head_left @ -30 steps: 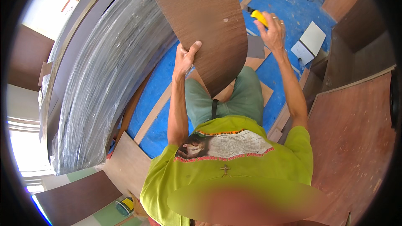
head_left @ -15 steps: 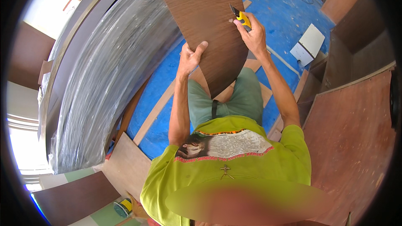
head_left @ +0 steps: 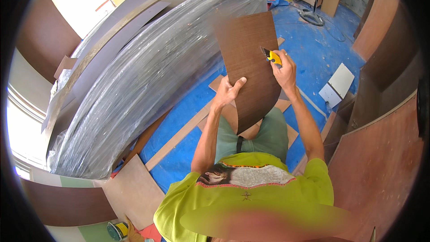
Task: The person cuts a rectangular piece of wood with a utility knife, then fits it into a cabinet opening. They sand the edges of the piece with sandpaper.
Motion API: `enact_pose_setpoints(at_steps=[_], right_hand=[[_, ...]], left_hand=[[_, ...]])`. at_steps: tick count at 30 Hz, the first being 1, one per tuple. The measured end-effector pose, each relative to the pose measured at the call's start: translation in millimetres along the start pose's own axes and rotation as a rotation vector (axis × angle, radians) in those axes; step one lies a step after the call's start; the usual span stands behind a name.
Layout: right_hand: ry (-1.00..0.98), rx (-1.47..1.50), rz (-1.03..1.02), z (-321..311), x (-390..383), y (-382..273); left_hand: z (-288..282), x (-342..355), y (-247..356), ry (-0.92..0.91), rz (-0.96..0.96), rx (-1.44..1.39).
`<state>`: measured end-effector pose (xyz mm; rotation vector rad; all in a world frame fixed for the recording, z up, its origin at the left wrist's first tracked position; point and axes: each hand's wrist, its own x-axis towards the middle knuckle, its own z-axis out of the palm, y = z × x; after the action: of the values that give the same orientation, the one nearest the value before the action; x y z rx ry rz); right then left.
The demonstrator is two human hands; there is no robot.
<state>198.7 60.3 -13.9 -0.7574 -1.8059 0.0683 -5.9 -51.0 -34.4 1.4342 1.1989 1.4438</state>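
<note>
A dark brown wood-grain sheet (head_left: 248,33) stands tilted over my thighs, curved toward its lower end. My left hand (head_left: 229,93) grips its left edge, thumb on the face. My right hand (head_left: 286,72) holds a yellow-and-black utility knife (head_left: 273,58), its blade at the face of the sheet near the right edge; whether the tip touches it I cannot tell.
Plastic-wrapped curved panels (head_left: 148,76) fill the left. A blue floor covering (head_left: 322,49) carries wood strips (head_left: 174,136), a white piece (head_left: 341,79) and a standing fan (head_left: 312,17). Brown cabinet boxes (head_left: 387,85) line the right; a pale board (head_left: 130,188) lies lower left.
The view has tilted, showing more of the fan and far end. My right hand brought the knife leftward from beside the sheet onto its face. My left hand keeps its grip.
</note>
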Motion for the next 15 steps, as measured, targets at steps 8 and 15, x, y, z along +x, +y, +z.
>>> enact_pose_setpoints(at_steps=[8, 15], right_hand=[[0.110, 0.214, 0.171, 28.4, -24.9, -15.4], [0.072, 0.494, 0.544, 50.7, -19.9, -34.6]], left_hand=[[3.4, -3.1, 1.3, 0.047, 0.093, 0.067], [-6.4, -8.1, 1.6, 0.121, 0.170, 0.194]])
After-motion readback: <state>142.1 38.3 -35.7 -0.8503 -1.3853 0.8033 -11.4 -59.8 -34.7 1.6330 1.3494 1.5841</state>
